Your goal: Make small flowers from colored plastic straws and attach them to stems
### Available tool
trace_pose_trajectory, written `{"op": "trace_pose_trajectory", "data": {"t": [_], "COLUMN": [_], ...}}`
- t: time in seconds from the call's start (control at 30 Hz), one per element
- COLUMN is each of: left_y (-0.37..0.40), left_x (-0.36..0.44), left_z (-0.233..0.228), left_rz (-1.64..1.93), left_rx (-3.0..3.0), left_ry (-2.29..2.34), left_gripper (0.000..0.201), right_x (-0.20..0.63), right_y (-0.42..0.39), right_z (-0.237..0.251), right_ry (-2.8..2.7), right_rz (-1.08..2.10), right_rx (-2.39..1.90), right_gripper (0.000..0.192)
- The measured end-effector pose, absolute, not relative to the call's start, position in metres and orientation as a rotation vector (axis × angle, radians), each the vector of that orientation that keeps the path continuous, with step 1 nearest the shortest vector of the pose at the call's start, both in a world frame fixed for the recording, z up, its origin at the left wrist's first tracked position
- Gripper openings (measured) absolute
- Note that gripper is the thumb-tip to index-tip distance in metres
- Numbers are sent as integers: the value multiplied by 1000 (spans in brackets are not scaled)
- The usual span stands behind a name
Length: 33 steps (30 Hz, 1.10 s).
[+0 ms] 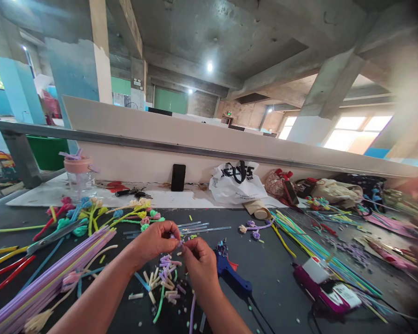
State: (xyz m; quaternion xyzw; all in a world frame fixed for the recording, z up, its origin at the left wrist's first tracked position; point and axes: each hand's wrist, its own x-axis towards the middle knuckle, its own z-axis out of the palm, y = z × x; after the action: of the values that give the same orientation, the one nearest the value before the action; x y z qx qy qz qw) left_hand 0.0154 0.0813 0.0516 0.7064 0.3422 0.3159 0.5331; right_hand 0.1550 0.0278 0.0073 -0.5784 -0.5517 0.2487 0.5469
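Purple pipe-cleaner bundle at left on dark table. Left hand and right hand, fingers pinched, jointly grip small purple piece above cut scraps. Blue glue gun just beside right hand; coloured sticks far right.

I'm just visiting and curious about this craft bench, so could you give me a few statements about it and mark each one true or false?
1. Both hands, the left hand and the right hand, pinch a small purple fuzzy pipe-cleaner piece. True.
2. The blue plastic glue gun is held in the right hand. False: it lies on the dark tabletop beside that hand.
3. A black rectangular phone leans upright against the white back wall. True.
4. The long purple pipe-cleaner bundle lies to the person's right. False: it lies to the left.
5. A white plastic bag with black print sits at the back. True.
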Motion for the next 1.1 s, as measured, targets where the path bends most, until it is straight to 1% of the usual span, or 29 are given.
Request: {"op": "trace_pose_trajectory", "data": {"t": [0.4,0.47,0.6,0.67,0.73,0.97,1.1], "left_y": [89,87,85,85,86,91,90], "left_x": [17,15,8,6,6,11,6], "left_z": [39,43,54,57,57,47,51], "left_rz": [782,739,695,697,713,714,755], "left_rx": [1678,1627,1509,1482,1472,1571,1616], "left_ry": [812,763,684,666,670,805,810], "left_gripper": [6,13,41,49,49,37,36], "right_x": [156,156,156,156,156,160,162], "right_y": [31,31,31,31,32,37,37], "right_z": [3,4,7,7,7,4,6], "right_ry": [-1236,-1175,-1054,-1017,-997,-907,-830], "right_rz": [664,712,823,874,929,1117,1223], "right_rx": [-1336,-1315,-1245,-1191,-1140,-973,-906], "right_gripper": [13,14,15,16,18,25,26]}}
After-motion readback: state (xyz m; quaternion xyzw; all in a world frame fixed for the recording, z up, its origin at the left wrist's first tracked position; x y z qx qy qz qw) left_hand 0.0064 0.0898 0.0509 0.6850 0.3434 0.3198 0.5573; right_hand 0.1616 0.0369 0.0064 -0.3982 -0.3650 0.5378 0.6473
